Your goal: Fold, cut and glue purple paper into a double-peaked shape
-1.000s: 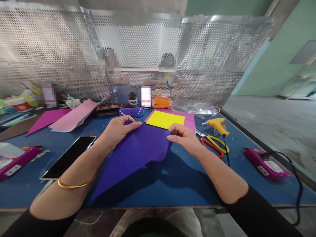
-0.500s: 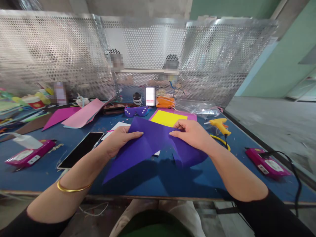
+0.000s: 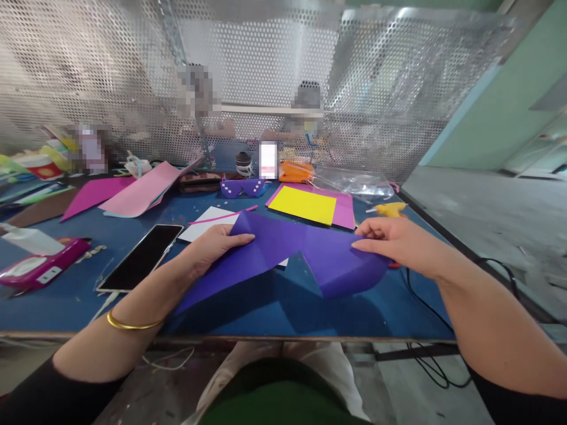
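Folding purple paper sheet (image 3: 283, 254) | left hand (image 3: 212, 248) pins one corner; right hand (image 3: 394, 242) pinches opposite edge | keep sheet taut between hands; align edges before creasing

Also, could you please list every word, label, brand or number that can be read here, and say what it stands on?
No text can be read.
Pink box on the blue table: white labels, print too small to read.
White label near the mesh screen: blurred out.
Red and white tub at far left: markings too small.
Purple paper, held by left hand and right hand: no print.
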A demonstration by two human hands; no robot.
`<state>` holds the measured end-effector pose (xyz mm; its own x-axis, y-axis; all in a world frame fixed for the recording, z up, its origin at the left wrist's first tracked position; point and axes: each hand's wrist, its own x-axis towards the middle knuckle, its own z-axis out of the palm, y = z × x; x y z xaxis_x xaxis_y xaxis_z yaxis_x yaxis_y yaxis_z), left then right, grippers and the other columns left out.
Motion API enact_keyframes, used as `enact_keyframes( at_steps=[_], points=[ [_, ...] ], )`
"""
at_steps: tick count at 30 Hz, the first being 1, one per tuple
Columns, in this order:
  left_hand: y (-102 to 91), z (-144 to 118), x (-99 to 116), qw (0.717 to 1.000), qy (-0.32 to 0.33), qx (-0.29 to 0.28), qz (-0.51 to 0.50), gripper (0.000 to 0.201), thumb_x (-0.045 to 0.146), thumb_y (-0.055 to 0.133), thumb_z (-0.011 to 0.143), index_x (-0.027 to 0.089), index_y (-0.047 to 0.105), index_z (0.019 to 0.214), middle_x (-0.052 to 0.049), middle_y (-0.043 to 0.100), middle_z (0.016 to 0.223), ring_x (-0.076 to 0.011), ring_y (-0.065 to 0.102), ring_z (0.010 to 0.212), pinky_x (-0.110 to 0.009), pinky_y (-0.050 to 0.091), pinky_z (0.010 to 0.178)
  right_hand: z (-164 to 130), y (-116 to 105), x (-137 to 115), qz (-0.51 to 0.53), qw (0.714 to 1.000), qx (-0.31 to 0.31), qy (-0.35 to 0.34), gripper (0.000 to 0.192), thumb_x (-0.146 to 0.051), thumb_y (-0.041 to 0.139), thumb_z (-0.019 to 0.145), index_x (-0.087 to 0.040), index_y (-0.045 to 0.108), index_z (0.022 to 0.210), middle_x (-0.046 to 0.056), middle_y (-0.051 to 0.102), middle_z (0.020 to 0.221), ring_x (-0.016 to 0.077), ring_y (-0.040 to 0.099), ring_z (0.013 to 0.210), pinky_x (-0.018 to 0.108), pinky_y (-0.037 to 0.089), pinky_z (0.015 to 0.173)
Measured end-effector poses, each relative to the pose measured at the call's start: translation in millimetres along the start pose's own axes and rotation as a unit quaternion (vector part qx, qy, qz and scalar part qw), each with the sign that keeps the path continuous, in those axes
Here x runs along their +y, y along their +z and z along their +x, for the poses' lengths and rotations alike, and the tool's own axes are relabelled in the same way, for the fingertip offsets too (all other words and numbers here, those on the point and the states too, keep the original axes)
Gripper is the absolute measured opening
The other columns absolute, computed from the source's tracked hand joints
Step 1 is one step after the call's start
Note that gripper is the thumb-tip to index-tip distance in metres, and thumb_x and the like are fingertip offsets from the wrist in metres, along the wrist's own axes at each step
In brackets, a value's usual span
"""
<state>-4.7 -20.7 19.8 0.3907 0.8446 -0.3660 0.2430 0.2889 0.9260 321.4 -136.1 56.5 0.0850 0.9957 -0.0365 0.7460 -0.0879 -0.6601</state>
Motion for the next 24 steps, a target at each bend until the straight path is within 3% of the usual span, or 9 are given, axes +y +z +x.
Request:
enact_keyframes(
  at_steps=[2,5,10,15,18,21,24],
  points=[
    [0.6,0.5,-0.9,1.000,0.001,-0.003,0.000,0.044,0.049,0.090,0.056,0.020,0.078,0.086,-0.007,0.079,0.081,-0.0221,0.072,0.066,-0.030,0.057,0.061,0.4,-3.7,6.3,0.058,0.997,0.035,0.025,0.046,-0.062,0.074,0.068,-0.021,0.069,0.087,0.003,0.070,0.073,0.0146,0.056,0.055,0.026,0.037,0.047],
    [2.5,4.9,-6.5,1.000,0.012,0.001,0.007,0.044,0.050,0.089,0.056,0.020,0.077,0.086,-0.006,0.079,0.082,-0.0221,0.072,0.067,-0.030,0.057,0.062,6.6,1.0,16.1,0.043,0.994,0.093,0.028,0.047,-0.061,0.076,0.065,-0.021,0.071,0.089,0.006,0.074,0.081,0.0191,0.064,0.064,0.030,0.046,0.055],
    [4.6,15.7,-20.6,0.998,0.036,0.024,0.050,0.047,0.050,0.088,0.056,0.018,0.077,0.089,-0.008,0.079,0.085,-0.0236,0.072,0.071,-0.033,0.058,0.066,15.2,32.7,35.2,-0.037,0.987,0.153,0.019,0.025,-0.045,0.076,0.067,-0.024,0.069,0.079,0.004,0.075,0.085,0.0270,0.069,0.085,0.041,0.050,0.077],
    [4.4,23.9,-30.8,0.990,0.058,0.038,0.123,0.040,0.048,0.086,0.060,0.017,0.076,0.084,-0.008,0.078,0.080,-0.0218,0.070,0.066,-0.031,0.055,0.062,4.2,65.6,54.1,-0.094,0.980,0.171,0.018,0.020,-0.043,0.071,0.076,-0.025,0.067,0.085,0.003,0.076,0.090,0.0273,0.071,0.088,0.040,0.051,0.079],
    [1.5,27.1,-30.4,0.983,0.072,0.036,0.166,0.043,0.047,0.083,0.062,0.018,0.075,0.093,-0.008,0.077,0.082,-0.0231,0.071,0.070,-0.032,0.055,0.063,-3.9,75.4,62.9,-0.125,0.976,0.180,0.018,0.021,-0.043,0.067,0.081,-0.025,0.067,0.093,0.004,0.076,0.095,0.0272,0.072,0.090,0.038,0.051,0.078],
    [-4.7,22.7,-26.2,0.967,0.091,0.060,0.231,0.058,0.044,0.084,0.061,0.017,0.072,0.111,-0.010,0.077,0.086,-0.0289,0.072,0.079,-0.040,0.057,0.075,-8.8,80.3,68.4,-0.154,0.971,0.183,0.018,0.022,-0.042,0.064,0.084,-0.024,0.067,0.097,0.005,0.076,0.101,0.0276,0.072,0.094,0.037,0.051,0.076],
    [-6.0,2.7,-25.9,0.936,0.125,0.111,0.311,0.067,0.042,0.085,0.062,0.021,0.069,0.124,-0.013,0.074,0.113,-0.0390,0.066,0.109,-0.053,0.047,0.101,-13.9,83.3,70.5,-0.179,0.966,0.188,0.016,0.025,-0.042,0.062,0.086,-0.024,0.067,0.102,0.007,0.075,0.107,0.0287,0.072,0.095,0.037,0.051,0.073]
  ],
)
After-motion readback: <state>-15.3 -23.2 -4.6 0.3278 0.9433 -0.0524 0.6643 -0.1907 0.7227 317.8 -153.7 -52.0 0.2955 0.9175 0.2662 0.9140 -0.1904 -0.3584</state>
